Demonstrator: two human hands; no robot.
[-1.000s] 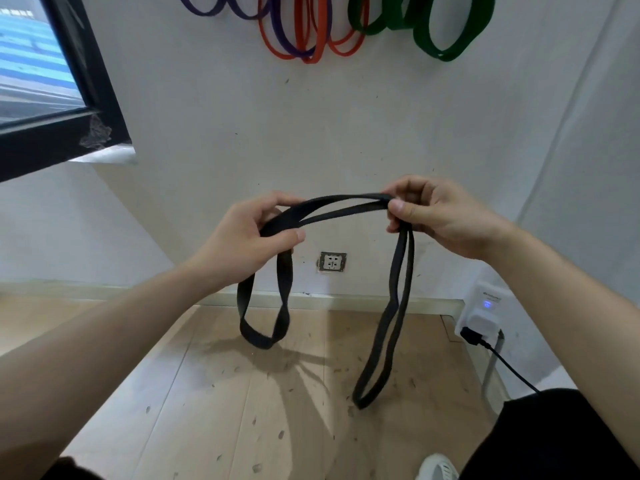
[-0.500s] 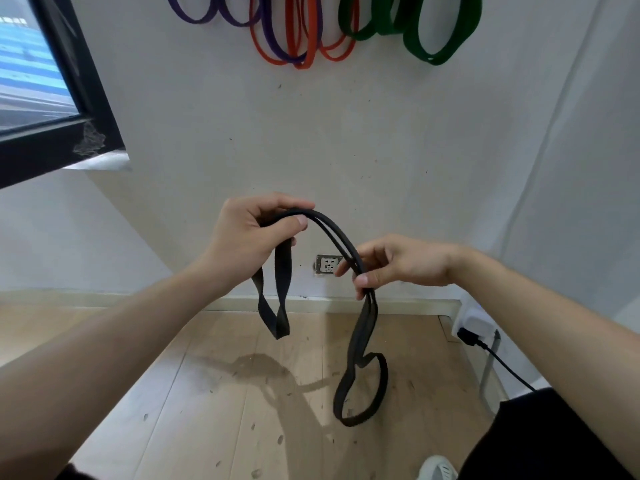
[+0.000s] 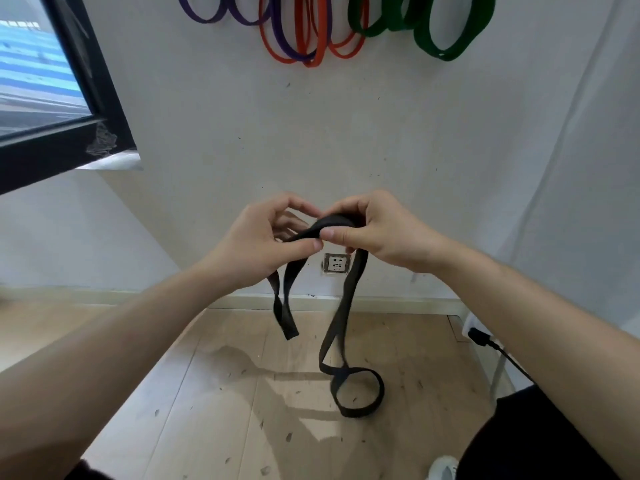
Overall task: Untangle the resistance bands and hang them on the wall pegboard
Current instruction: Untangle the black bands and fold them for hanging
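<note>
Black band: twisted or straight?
Twisted. The band hangs from the left hand and right hand; its long strand crosses itself into a small loop at the bottom.

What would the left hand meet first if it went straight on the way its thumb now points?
Most likely the right hand: the left hand points its thumb toward the right thumb, almost tip to tip, over the black band that both pinch. Depth is unclear.

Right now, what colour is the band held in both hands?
Black band, seen best in the head view.
</note>
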